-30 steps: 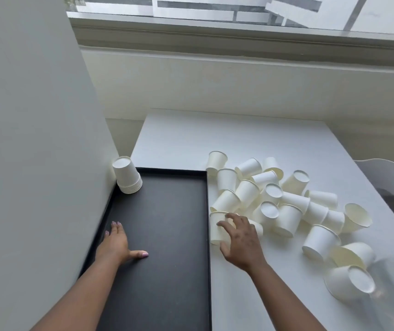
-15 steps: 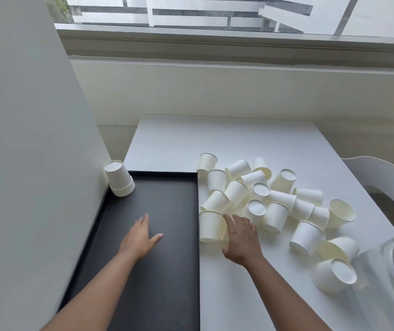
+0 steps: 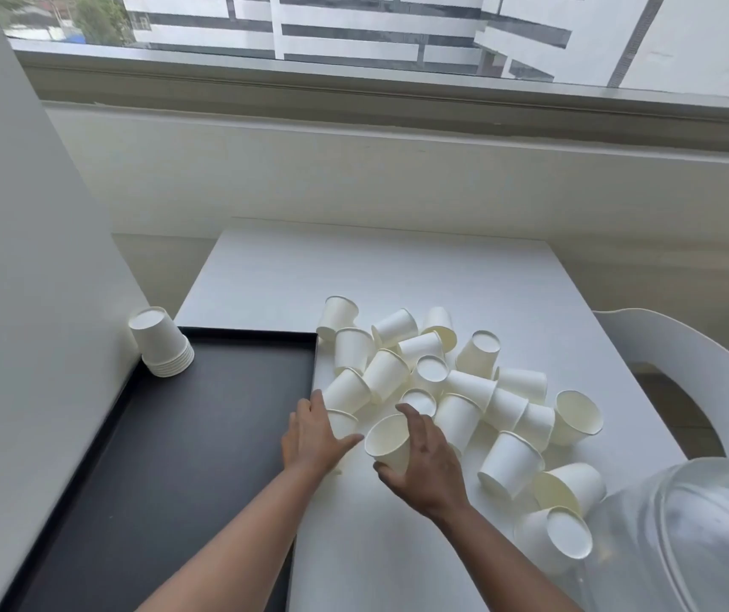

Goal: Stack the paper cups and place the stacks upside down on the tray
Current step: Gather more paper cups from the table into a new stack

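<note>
A black tray (image 3: 168, 443) lies on the left of the white table (image 3: 398, 276). An upside-down stack of paper cups (image 3: 160, 342) stands at the tray's far left corner. A pile of loose white paper cups (image 3: 455, 382) lies to the right of the tray. My right hand (image 3: 426, 463) grips one cup (image 3: 388, 440) at the pile's near edge, tilted with its mouth facing me. My left hand (image 3: 311, 437) reaches over the tray's right rim, its fingers and spread thumb touching an upright cup (image 3: 344, 422) beside it.
A pale wall panel (image 3: 22, 280) runs close along the tray's left side. A clear plastic container (image 3: 689, 541) sits at the near right, with cups lying against it. A white chair (image 3: 685, 364) stands beyond the table's right edge. A low wall and window are behind.
My left hand moved from the tray's left side rightward across it to the pile. My right hand picked a cup up from the pile's near edge and tilted it.
</note>
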The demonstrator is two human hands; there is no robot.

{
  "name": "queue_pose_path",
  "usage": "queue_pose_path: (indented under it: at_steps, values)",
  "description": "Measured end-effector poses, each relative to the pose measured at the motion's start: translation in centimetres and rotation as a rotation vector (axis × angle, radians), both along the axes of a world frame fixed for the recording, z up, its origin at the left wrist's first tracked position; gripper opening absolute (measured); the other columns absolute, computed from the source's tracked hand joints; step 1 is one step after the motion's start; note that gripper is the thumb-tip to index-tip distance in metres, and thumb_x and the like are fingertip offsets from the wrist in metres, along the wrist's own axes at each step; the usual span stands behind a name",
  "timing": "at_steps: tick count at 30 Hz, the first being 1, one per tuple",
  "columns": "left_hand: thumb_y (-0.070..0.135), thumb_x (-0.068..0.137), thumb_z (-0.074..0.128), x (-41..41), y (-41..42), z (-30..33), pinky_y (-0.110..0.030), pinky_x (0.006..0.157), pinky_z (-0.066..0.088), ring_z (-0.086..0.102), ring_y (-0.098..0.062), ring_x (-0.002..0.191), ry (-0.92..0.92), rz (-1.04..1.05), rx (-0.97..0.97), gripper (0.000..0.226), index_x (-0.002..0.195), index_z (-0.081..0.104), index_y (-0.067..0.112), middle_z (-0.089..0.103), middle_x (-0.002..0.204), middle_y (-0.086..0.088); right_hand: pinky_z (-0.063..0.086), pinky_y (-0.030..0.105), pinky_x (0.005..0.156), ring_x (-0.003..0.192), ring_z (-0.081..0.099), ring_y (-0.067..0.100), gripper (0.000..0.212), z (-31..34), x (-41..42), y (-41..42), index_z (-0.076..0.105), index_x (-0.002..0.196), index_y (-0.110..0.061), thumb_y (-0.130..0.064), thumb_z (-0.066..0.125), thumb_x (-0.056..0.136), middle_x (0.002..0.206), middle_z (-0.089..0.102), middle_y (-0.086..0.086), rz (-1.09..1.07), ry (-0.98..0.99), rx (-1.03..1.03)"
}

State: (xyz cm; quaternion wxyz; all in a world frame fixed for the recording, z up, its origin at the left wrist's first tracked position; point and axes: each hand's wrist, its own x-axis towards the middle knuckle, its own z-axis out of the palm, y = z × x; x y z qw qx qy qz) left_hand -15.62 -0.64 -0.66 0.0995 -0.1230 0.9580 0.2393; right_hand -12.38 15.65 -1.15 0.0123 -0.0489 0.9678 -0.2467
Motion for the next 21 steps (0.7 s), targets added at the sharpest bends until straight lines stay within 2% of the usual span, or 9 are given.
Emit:
queue_pose_path:
  at_steps: [7, 11, 13, 17, 21]
  values:
    - [0.055, 0.070, 0.071, -0.1, 1.6, -1.1, -0.034, 0.087, 0.046, 0.045, -0.024, 0.119, -0.018, 0.051, -0.101, 0.101, 0.143, 0.013, 0.015, 0.041, 0.129, -0.007, 0.047, 0.029, 0.082, 0.115, 0.048, 0.016, 0.076, 0.9, -0.9, 1.2, 0.030, 0.133, -0.030, -0.048, 0.066, 0.069, 0.130, 0.047, -0.009, -0.049, 0.011, -0.179]
    - [0.049, 0.074, 0.070, 0.1, 1.7, -1.4, -0.034, 0.092, 0.044, 0.045, -0.025, 0.122, 0.003, 0.079, -0.091, 0.104, 0.147, 0.005, 0.014, 0.041, 0.132, -0.008, 0.042, 0.022, 0.074, 0.110, 0.051, 0.013, 0.068, 1.6, -1.6, 1.3, 0.039, 0.126, -0.027, -0.041, 0.072, 0.069, 0.124, 0.051, -0.011, -0.118, 0.084, -0.366]
    - [0.044, 0.074, 0.070, 0.5, 1.5, -1.5, -0.035, 0.094, 0.043, 0.044, -0.025, 0.122, 0.032, 0.103, -0.028, 0.103, 0.148, 0.004, 0.015, 0.040, 0.132, -0.008, 0.041, 0.022, 0.077, 0.108, 0.053, 0.015, 0.063, 2.2, -2.1, 1.1, 0.043, 0.124, -0.024, -0.035, 0.075, 0.071, 0.121, 0.054, -0.010, -0.176, 0.120, -0.499]
    - [0.034, 0.071, 0.071, 1.6, 0.6, -1.5, -0.034, 0.093, 0.041, 0.041, -0.025, 0.122, 0.150, 0.119, 0.152, 0.100, 0.148, 0.010, 0.019, 0.038, 0.130, -0.006, 0.050, 0.036, 0.085, 0.102, 0.057, 0.021, 0.062, 4.1, -3.1, 0.3, 0.045, 0.126, -0.020, -0.028, 0.076, 0.074, 0.122, 0.056, -0.005, -0.241, 0.116, -0.789]
    - [0.020, 0.068, 0.075, 2.8, -0.2, -1.6, -0.032, 0.094, 0.038, 0.041, -0.027, 0.119, 0.285, 0.132, 0.335, 0.097, 0.147, 0.018, 0.017, 0.042, 0.126, -0.008, 0.042, 0.023, 0.081, 0.099, 0.053, 0.015, 0.064, 4.9, -3.7, -0.7, 0.042, 0.132, -0.021, -0.025, 0.074, 0.077, 0.112, 0.051, -0.015, -0.218, 0.045, -0.856]
